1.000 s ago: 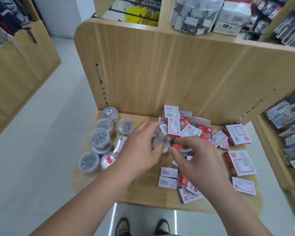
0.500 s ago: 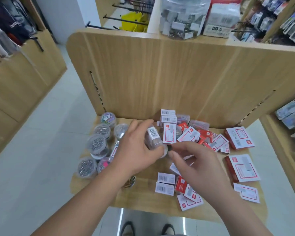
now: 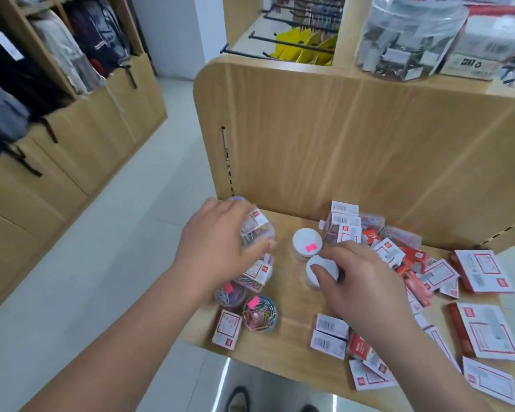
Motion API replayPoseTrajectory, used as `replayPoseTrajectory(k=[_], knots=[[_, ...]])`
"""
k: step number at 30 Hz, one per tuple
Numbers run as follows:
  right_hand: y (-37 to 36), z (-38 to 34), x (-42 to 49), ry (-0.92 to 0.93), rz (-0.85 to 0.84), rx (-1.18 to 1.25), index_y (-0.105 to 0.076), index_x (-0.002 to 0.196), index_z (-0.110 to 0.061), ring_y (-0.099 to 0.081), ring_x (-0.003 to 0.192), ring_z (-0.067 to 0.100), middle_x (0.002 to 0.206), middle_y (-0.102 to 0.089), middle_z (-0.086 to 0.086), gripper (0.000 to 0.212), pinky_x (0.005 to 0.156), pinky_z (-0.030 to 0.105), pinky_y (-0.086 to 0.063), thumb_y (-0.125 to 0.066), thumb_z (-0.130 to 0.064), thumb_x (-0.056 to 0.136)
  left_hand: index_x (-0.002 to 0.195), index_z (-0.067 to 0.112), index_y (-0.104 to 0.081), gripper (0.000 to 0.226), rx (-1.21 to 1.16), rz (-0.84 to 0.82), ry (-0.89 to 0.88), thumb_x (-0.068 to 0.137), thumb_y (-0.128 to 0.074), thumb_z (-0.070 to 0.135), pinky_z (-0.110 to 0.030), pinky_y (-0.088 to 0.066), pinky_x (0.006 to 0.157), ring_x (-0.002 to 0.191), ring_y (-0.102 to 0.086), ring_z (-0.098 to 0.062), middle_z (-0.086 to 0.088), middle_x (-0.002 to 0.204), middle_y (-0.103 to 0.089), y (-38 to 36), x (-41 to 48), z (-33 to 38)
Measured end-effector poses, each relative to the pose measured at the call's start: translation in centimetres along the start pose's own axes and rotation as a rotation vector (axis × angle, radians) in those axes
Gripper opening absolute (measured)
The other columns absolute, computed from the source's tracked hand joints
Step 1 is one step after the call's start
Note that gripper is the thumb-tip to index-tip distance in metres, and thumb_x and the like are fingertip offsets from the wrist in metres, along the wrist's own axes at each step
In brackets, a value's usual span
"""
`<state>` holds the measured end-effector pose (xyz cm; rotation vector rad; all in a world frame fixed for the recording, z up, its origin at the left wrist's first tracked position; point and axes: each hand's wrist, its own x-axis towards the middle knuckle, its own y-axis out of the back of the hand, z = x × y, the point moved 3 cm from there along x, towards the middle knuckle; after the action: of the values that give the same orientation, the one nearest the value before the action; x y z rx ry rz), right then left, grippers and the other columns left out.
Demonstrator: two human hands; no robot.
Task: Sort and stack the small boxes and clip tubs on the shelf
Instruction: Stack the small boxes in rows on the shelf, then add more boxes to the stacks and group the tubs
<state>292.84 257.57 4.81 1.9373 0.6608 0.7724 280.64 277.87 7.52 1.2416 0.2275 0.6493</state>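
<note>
Head view of a shop shelf. The left hand curls its fingers over a clear clip tub of coloured paper clips and grips it from above at the far-left corner of the shelf; whether the tub's base touches the shelf cannot be told. The right hand pinches a white-capped tub between thumb and forefinger near the middle of the shelf. Just beyond it, a stickered white tub with a pink label stands upright.

Near the left hand, a labelled tub lies on its side. Nearer still stand two upright clip tubs with pink stickers, one partly hidden by the left wrist. A small white box lies at the near-left edge, beside them.

To the right, a loose heap of small red-and-white boxes runs from the back panel toward the near edge, with two barcode-side-up boxes beside the right wrist. Three larger flat boxes lie along the right side.

Above the panel, a large clear jar stands on an upper shelf beside hooks hung with yellow packets. Bags fill wooden units at left. Shoes show on the floor below.
</note>
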Motion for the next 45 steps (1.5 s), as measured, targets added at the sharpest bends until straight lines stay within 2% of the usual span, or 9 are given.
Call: replayPoseTrajectory(k=[9,14,18,24,28,33,36,40,45], knots=[[1.7,4.1,0.4,0.014,0.097,0.090,-0.076,0.092,-0.018,-0.060,0.090,0.018,0.095,-0.069,-0.009,0.016,0.074,0.030,-0.047,-0.086,-0.019,0.079,0.102,0.023,-0.056,0.040,0.205,-0.237,0.016,0.079,-0.065,0.055,-0.041,-0.039,0.092,0.112,-0.047,-0.029,0.003,0.104,-0.060,-4.8,6.9,0.2],[0.9,4.5,0.4,0.077,0.040,0.036,-0.076,0.101,-0.015,-0.063,0.108,0.028,0.115,-0.068,0.003,0.030,0.083,0.039,-0.056,-0.088,-0.021,0.074,0.111,0.027,-0.061,0.038,0.114,-0.193,-0.371,0.080,-0.068,0.049,-0.043,-0.033,0.095,0.126,-0.041,-0.026,0.008,0.123,-0.059,-4.8,5.9,5.0],[0.5,4.6,0.3,0.076,-0.048,0.089,-0.072,0.113,-0.016,-0.062,0.116,0.026,0.123,-0.066,0.001,0.044,0.092,0.039,-0.054,-0.090,-0.024,0.073,0.112,0.024,-0.061,0.031,0.191,-0.460,-0.441,0.084,-0.065,0.036,-0.055,-0.004,0.121,0.151,-0.026,-0.028,-0.001,0.125,-0.064,-9.0,5.1,8.1],[0.9,4.1,1.4,0.171,-0.100,0.072,-0.073,0.106,-0.018,-0.064,0.106,0.024,0.109,-0.069,-0.005,0.033,0.090,0.040,-0.053,-0.085,-0.019,0.076,0.113,0.020,-0.054,0.030,0.171,-0.518,-0.412,0.083,-0.059,0.019,-0.061,0.010,0.122,0.157,-0.012,-0.030,0.000,0.134,-0.059,-9.2,5.1,7.9],[0.0,2.2,2.0,0.264,-0.139,-0.070,-0.073,0.093,-0.022,-0.062,0.103,0.028,0.104,-0.066,-0.003,0.025,0.090,0.041,-0.050,-0.083,-0.025,0.071,0.113,0.019,-0.056,0.026,0.147,-0.407,-0.431,0.088,-0.053,0.015,-0.053,0.015,0.123,0.147,-0.032,-0.028,-0.002,0.120,-0.063,-9.2,4.7,7.1],[0.2,0.5,2.1,0.354,-0.171,-0.230,-0.071,0.104,-0.020,-0.053,0.128,0.030,0.127,-0.062,0.004,0.038,0.111,0.051,-0.040,-0.083,-0.028,0.068,0.100,0.021,-0.056,0.036,-0.029,-0.154,-0.368,0.067,-0.068,0.028,-0.058,-0.012,0.124,0.106,-0.057,-0.029,0.000,0.095,-0.055,-5.6,4.5,5.8],[-0.8,0.6,2.8,0.316,-0.256,-0.378,-0.072,0.096,-0.019,-0.059,0.121,0.031,0.110,-0.066,0.003,0.043,0.115,0.057,-0.036,-0.089,-0.034,0.060,0.101,0.026,-0.053,0.039,-0.199,-0.052,-0.195,0.067,-0.073,0.031,-0.041,-0.044,0.098,0.092,-0.055,-0.023,0.007,0.101,-0.050,-0.2,4.2,3.8],[-2.2,0.6,3.6,0.322,-0.380,-0.489,-0.075,0.091,-0.019,-0.063,0.114,0.031,0.097,-0.066,0.001,0.050,0.114,0.064,-0.032,-0.094,-0.038,0.048,0.100,0.032,-0.053,0.041,-0.322,-0.032,-0.017,0.070,-0.082,0.033,-0.034,-0.049,0.078,0.095,-0.056,-0.013,0.014,0.100,-0.057,4.5,2.9,-0.1],[-2.0,-0.4,5.0,0.313,-0.598,-0.663,-0.059,0.126,-0.027,-0.032,0.144,0.025,0.129,-0.055,-0.005,0.044,0.122,0.059,0.003,-0.066,-0.038,0.084,0.098,0.031,-0.055,0.040,-0.281,-0.064,0.066,0.070,-0.083,0.035,-0.037,-0.049,0.079,0.095,-0.057,-0.013,0.014,0.098,-0.059,4.0,-0.1,-3.4]])
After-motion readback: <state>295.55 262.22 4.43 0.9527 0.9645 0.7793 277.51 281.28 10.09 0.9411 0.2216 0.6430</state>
